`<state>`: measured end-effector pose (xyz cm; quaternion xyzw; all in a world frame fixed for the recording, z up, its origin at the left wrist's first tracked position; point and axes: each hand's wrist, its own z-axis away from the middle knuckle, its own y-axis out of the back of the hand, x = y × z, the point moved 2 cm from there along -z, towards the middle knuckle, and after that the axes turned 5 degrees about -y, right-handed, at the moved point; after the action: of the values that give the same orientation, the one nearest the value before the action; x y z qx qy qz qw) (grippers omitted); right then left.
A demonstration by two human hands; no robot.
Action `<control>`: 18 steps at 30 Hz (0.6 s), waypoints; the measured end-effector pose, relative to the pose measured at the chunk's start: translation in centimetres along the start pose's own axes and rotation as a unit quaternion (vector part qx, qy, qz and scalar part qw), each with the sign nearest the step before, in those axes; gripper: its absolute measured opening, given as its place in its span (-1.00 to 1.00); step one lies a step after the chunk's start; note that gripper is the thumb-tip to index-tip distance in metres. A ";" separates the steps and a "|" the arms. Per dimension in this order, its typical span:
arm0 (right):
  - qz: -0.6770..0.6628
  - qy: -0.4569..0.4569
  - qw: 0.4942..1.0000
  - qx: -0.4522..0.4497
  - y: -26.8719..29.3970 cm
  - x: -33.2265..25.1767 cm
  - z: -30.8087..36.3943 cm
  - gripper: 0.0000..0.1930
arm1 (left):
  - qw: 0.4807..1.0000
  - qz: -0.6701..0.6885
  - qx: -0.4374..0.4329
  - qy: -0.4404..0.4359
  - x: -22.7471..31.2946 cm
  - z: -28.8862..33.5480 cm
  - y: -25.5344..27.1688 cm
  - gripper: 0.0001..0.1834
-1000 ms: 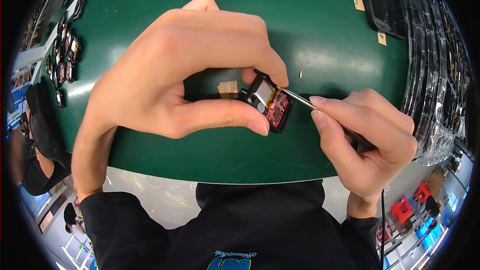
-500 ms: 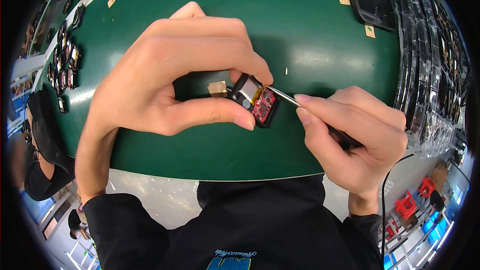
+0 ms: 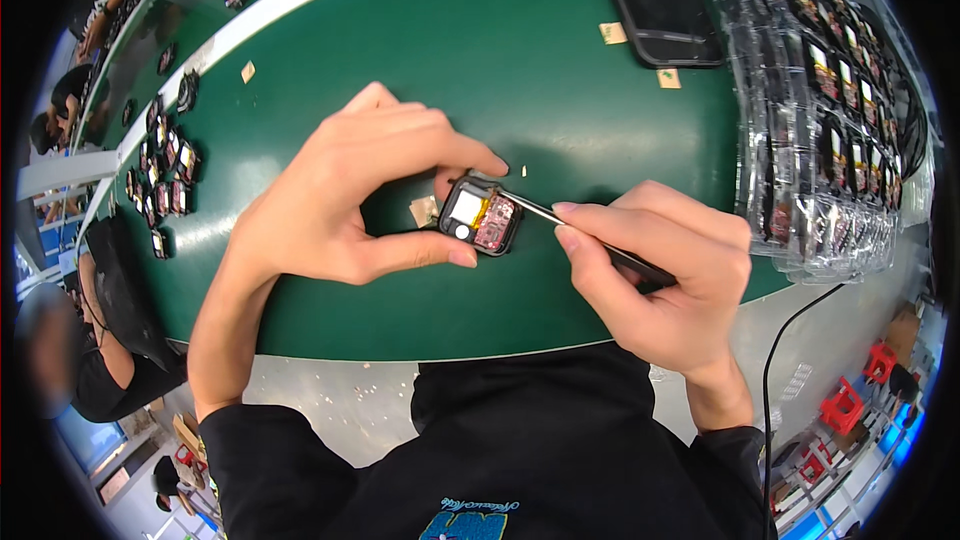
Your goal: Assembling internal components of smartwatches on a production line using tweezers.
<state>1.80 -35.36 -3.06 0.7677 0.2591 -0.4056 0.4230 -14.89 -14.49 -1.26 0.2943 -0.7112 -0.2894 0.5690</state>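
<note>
While the left hand [image 3: 345, 200] curls over the green work mat [image 3: 560, 90], its thumb and forefinger pinch a small opened electronic module [image 3: 481, 216] by its near and far edges, holding it just above the mat between the two hands. The module shows a pale square cell, an orange strip and a reddish circuit board inside a dark frame; finer parts on the board are too small to make out. The right hand [image 3: 660, 280] is closed around slim metal tweezers [image 3: 560, 215], whose tip reaches the module's right edge; the rear of the tool is buried under the fingers, and whether the tip grips anything cannot be told. A small tan scrap [image 3: 424, 210] lies just behind the module, partly hidden by the left forefinger. Beyond the right hand, at the mat's far edge, a black flat device [image 3: 660, 0] is cut off at the top of the picture, with bits of tan tape [image 3: 613, 33] beside it. To the right of the right hand stand stacked clear plastic trays [image 3: 830, 140] of similar modules, blurred by glare. Far left of the left hand, a cluster of dark small modules [image 3: 160, 180] lies on the mat, too distorted near the rim to distinguish. A black cable [image 3: 775, 360] hangs below the right wrist.
</note>
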 end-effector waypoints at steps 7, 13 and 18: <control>-0.071 -0.037 0.994 0.074 0.4 0.2 0.7 -0.87 | 0.997 -0.026 0.023 0.062 0.3 -0.1 -0.4 -0.40; -0.123 -0.022 0.988 0.087 -0.1 0.4 1.3 -0.89 | 0.975 0.053 0.191 0.099 0.6 -2.3 2.9 -0.34; -0.093 -0.025 0.991 0.096 0.5 1.5 1.6 -0.87 | 0.989 0.011 0.015 -0.145 7.7 -17.6 1.3 -0.38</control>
<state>2.29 -36.92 -4.58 0.7672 0.2786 -0.4850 0.3140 0.90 -20.72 7.90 0.2503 -0.7935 -0.3119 0.4587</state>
